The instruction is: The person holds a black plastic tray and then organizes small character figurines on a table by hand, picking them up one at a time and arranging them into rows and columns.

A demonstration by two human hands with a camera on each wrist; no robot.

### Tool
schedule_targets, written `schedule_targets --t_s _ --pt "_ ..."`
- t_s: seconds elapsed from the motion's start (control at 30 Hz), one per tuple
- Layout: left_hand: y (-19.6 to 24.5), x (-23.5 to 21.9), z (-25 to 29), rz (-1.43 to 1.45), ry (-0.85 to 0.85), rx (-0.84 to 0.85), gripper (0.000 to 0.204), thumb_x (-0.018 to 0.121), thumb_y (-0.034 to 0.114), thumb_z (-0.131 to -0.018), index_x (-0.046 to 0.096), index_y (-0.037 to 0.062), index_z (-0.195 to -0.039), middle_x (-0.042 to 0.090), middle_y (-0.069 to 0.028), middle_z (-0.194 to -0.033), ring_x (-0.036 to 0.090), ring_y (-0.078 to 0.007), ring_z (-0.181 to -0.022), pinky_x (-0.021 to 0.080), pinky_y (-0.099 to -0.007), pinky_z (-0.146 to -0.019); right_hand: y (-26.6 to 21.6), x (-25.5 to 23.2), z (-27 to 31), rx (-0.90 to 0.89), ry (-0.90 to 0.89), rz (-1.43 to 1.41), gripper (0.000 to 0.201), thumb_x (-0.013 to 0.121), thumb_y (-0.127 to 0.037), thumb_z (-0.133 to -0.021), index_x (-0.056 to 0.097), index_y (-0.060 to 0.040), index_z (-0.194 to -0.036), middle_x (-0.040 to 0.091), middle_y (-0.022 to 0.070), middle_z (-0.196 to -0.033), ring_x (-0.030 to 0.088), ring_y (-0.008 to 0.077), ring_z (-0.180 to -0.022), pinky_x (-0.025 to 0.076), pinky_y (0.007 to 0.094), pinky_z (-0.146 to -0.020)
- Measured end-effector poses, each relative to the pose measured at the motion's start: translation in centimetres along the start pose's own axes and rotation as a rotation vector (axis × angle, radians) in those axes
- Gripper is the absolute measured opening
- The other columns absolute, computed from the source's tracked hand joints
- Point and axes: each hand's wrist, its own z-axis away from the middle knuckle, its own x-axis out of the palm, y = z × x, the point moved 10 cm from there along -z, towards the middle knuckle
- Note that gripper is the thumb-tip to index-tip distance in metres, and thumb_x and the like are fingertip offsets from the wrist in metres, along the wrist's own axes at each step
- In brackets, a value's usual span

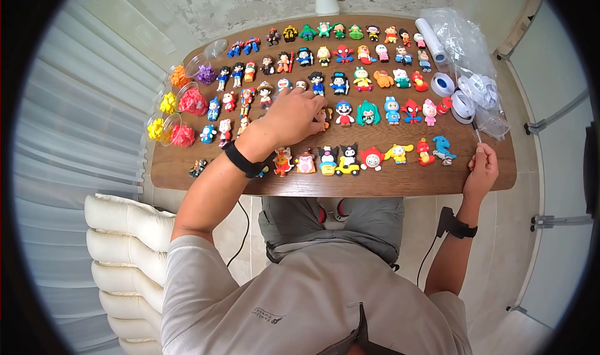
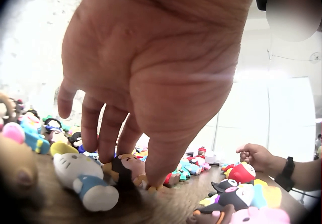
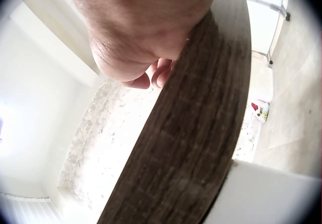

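Note:
My left hand [image 1: 292, 117] reaches down into the rows of small toy figurines. In the left wrist view its thumb and fingers close round a dark-haired figurine [image 2: 132, 164] with a tan face, pinching it at the tabletop. Beside it lies a white cat figurine [image 2: 80, 173] in blue. Just right of the hand in the head view is a figurine in a red cap [image 1: 344, 114]. Near the table's right edge my right hand [image 1: 481, 169] holds a thin, shiny stick-like tool [image 1: 477, 134] between curled fingers; in the right wrist view that tool is hidden.
Rolls of white tape [image 1: 463, 106] and a clear plastic bag [image 1: 459, 33] lie at the right of the wooden table [image 1: 369, 185]. Clear cups with red [image 1: 193, 102], yellow and purple pieces stand at the left. A blue figurine [image 1: 442, 147] sits near the right hand.

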Motion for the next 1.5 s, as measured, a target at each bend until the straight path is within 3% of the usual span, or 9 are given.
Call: schedule_targets --t_s 0.17,0.37,0.4,0.53,0.73,0.83,1.0,1.27,1.5 --pt "-0.5 -1.0 0.2 0.01 -0.005 -0.03 0.043 0.072 0.03 -0.088 0.062 0.0064 -0.122 0.066 -0.0151 -0.116 0.059 -0.0338 -0.116 0.044 -0.0471 -0.101 -0.1 0.1 0.0 0.0 0.003 0.009 0.017 0.059 -0.014 -0.101 0.066 0.0005 -0.108 0.053 -0.0023 -0.074 0.046 0.0046 -0.065 0.036 0.0196 -0.058" --pt "-5.0 -1.9 1.4 -0.029 0.076 -0.043 0.041 0.069 0.028 -0.087 0.064 0.0058 -0.121 0.067 -0.0131 -0.117 0.059 -0.0346 -0.116 0.05 -0.0488 -0.095 -0.2 0.0 0.0 0.005 0.005 0.011 0.017 0.059 -0.013 -0.101 0.066 0.0014 -0.108 0.052 -0.0027 -0.073 0.046 0.0044 -0.065 0.036 0.0201 -0.058" --pt "-5.0 -1.7 1.9 -0.011 0.024 -0.112 0.049 0.075 0.025 -0.083 0.063 0.0049 -0.126 0.066 -0.0162 -0.12 0.058 -0.0358 -0.116 0.047 -0.0439 -0.101 -0.1 0.0 0.0 0.008 0.007 0.01 0.017 0.06 -0.013 -0.101 0.066 0.0013 -0.108 0.052 -0.0028 -0.073 0.046 0.0044 -0.065 0.036 0.02 -0.058" --pt "-4.0 0.3 2.9 -0.068 -0.11 -0.07 0.059 0.078 0.035 -0.082 0.061 0.0094 -0.132 0.067 -0.0094 -0.123 0.056 -0.0318 -0.123 0.043 -0.0489 -0.103 0.2 -0.1 0.0 0.012 0.007 -0.005 0.016 0.06 -0.012 -0.1 0.067 0.0006 -0.107 0.052 -0.003 -0.072 0.046 0.0044 -0.064 0.036 0.0198 -0.058" --pt "-3.4 0.8 3.0 -0.092 -0.048 -0.047 0.061 0.079 0.037 -0.081 0.06 0.0094 -0.132 0.068 -0.0106 -0.119 0.058 -0.033 -0.119 0.044 -0.0487 -0.102 0.2 -0.1 0.0 0.017 0.015 0.021 0.016 0.061 -0.012 -0.1 0.067 0.0003 -0.107 0.052 -0.0031 -0.072 0.046 0.0044 -0.064 0.036 0.0195 -0.058" --pt "-4.6 -1.1 3.4 -0.01 -0.007 -0.102 0.058 0.077 0.034 -0.082 0.06 0.0086 -0.131 0.068 -0.0141 -0.117 0.059 -0.0349 -0.117 0.045 -0.0508 -0.099 0.4 -0.2 -0.2 0.01 0.012 0.019 0.016 0.061 -0.012 -0.1 0.067 0.0004 -0.107 0.052 -0.0031 -0.072 0.046 0.0045 -0.064 0.036 0.0195 -0.058" --pt "-7.8 -6.0 6.3 0.118 0.134 -0.18 0.047 0.073 0.02 -0.086 0.06 0.0037 -0.128 0.066 -0.02 -0.112 0.062 -0.0386 -0.107 0.05 -0.0455 -0.092 0.8 -0.3 -0.3 0.021 0.016 0.046 0.016 0.061 -0.012 -0.1 0.068 0.0005 -0.107 0.053 -0.0029 -0.073 0.046 0.0045 -0.064 0.036 0.0197 -0.057" --pt "-9.1 -2.3 9.0 0.005 0.007 -0.173 0.055 0.076 0.02 -0.081 0.058 0.0025 -0.13 0.062 -0.0188 -0.12 0.059 -0.0372 -0.112 0.049 -0.046 -0.096 0.6 -0.2 -0.4 0.012 0.013 0.09 0.018 0.061 -0.014 -0.101 0.068 0.0002 -0.108 0.053 -0.003 -0.073 0.045 0.0038 -0.063 0.036 0.02 -0.056" --pt "-8.3 -0.3 8.9 0.028 0.081 -0.141 0.057 0.077 0.024 -0.082 0.058 0.0066 -0.133 0.059 -0.0123 -0.134 0.049 -0.0326 -0.131 0.041 -0.0446 -0.109 0.4 0.1 -0.4 0.006 0.007 0.127 0.018 0.061 -0.016 -0.101 0.067 -0.0004 -0.107 0.052 -0.0032 -0.072 0.044 0.0038 -0.063 0.036 0.0203 -0.055"
